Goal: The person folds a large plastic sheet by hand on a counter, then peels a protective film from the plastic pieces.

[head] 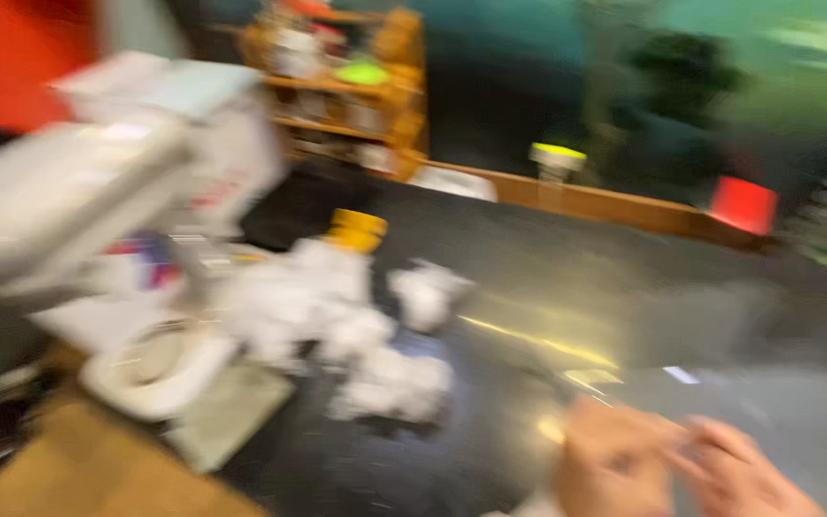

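The whole view is smeared by motion. My left hand (614,460) and my right hand (741,471) are low at the right, close together over a dark tabletop (547,278). Their fingers seem to meet, and the blur hides whether they hold anything. A heap of crumpled white paper (337,316) lies left of the hands, with one wad (428,292) apart and another (390,383) nearer me. A small yellow-topped item (356,230) stands behind the heap.
A white round bowl-like thing (160,369) sits at the left near a wooden surface (98,469). Big white boxes (98,172) are stacked at far left. A wooden shelf (346,86), a wooden rail (605,203) and a red object (744,203) line the back.
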